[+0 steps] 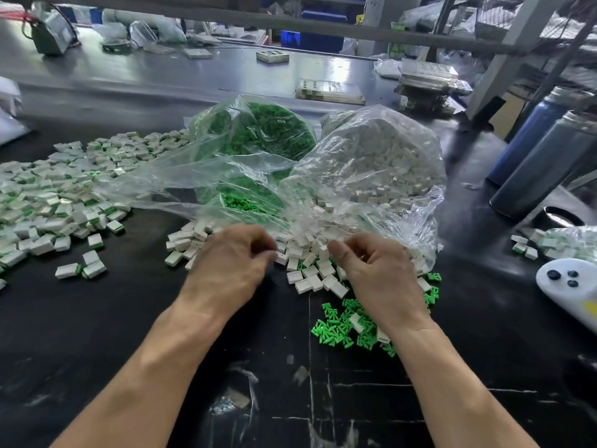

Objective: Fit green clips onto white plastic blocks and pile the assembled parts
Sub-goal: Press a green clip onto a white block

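My left hand (pixel 231 265) and my right hand (pixel 376 270) hover side by side over a heap of loose white blocks (pixel 311 273) spilling from a clear bag. Both have curled fingers; what they pinch is hidden behind the fingers. Loose green clips (pixel 342 328) lie under and beside my right wrist. A clear bag of green clips (pixel 258 134) and a clear bag of white blocks (pixel 384 160) stand behind the heap. A wide pile of assembled parts (pixel 55 198), white with green edges, covers the table at left.
Two dark cylindrical bottles (pixel 542 163) lie at the right, with a white controller (pixel 568 286) and a small bag of parts (pixel 562 242) near the right edge. Trays and plastic bags sit along the table's far side. The black tabletop (pixel 97 318) is scratched.
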{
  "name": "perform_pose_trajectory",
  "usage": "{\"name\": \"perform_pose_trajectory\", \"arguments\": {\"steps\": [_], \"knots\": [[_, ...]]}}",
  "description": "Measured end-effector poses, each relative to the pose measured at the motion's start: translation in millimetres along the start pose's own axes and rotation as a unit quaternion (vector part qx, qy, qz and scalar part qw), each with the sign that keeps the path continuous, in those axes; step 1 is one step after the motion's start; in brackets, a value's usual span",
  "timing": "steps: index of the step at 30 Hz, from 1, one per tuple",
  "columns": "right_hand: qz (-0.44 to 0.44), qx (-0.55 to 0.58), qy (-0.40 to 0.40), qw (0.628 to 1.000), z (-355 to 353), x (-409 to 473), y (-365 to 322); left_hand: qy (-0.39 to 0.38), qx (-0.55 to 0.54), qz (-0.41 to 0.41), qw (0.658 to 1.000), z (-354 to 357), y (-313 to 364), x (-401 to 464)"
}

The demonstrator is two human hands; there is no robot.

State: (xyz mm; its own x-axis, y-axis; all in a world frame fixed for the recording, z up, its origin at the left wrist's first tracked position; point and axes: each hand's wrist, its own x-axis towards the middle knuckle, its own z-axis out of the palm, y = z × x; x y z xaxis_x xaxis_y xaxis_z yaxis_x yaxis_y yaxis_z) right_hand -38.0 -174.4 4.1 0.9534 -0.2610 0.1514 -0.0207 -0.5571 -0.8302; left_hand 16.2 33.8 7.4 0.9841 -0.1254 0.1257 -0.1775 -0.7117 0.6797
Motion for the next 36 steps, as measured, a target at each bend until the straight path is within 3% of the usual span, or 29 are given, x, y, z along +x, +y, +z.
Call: {"name": "perform_pose_trajectory", "arguments": {"steps": [9, 19, 27, 36], "knots": [[-0.079, -0.249, -0.069, 0.963, 16, 5, -6, -0.021, 0.08, 0.041, 0.996, 18, 6, -1], [-0.094, -0.185, -0.054, 0.977, 21, 8, -2, -0.017, 0.036, 0.004, 0.999, 20, -7, 6], [-0.08, -0.267, -0.045, 0.959, 20, 7, -4, -0.022, 0.028, 0.001, 0.999, 20, -7, 3], [-0.086, -0.267, -0.024, 0.96, 26, 7, -5, -0.012, -0.05, -0.013, 0.999, 18, -6, 3]]}}
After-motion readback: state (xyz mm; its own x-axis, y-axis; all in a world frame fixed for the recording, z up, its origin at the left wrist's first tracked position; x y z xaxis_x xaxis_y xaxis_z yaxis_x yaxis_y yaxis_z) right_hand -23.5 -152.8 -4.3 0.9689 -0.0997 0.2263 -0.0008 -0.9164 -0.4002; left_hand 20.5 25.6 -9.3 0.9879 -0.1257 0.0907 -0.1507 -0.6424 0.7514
